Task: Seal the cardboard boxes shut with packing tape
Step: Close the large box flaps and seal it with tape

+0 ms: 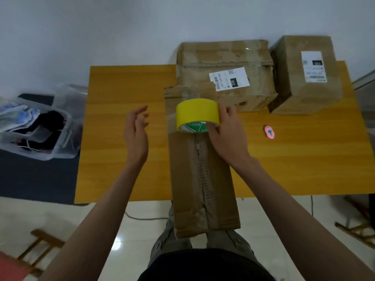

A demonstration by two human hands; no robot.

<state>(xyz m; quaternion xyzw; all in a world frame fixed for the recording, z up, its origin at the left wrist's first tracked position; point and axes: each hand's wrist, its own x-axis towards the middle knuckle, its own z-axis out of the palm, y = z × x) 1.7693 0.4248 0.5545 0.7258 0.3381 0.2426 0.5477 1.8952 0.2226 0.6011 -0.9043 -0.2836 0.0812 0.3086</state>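
Head view: yellow tape roll (196, 112) on worn long box (200, 179)

Yellow tape roll (197, 112), green-and-white core; brown boxes (203, 179); orange woodgrain table (121, 110); seemingly pink cutter (269, 132).

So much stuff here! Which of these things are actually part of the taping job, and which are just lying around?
Part of the job:
- yellow roll of packing tape, gripped by the right hand
- long brown cardboard box under the roll
- two labelled brown cardboard boxes, and
- small pink cutter, probably for the tape

Just lying about:
- clear plastic bin of clutter
- left hand, holding nothing
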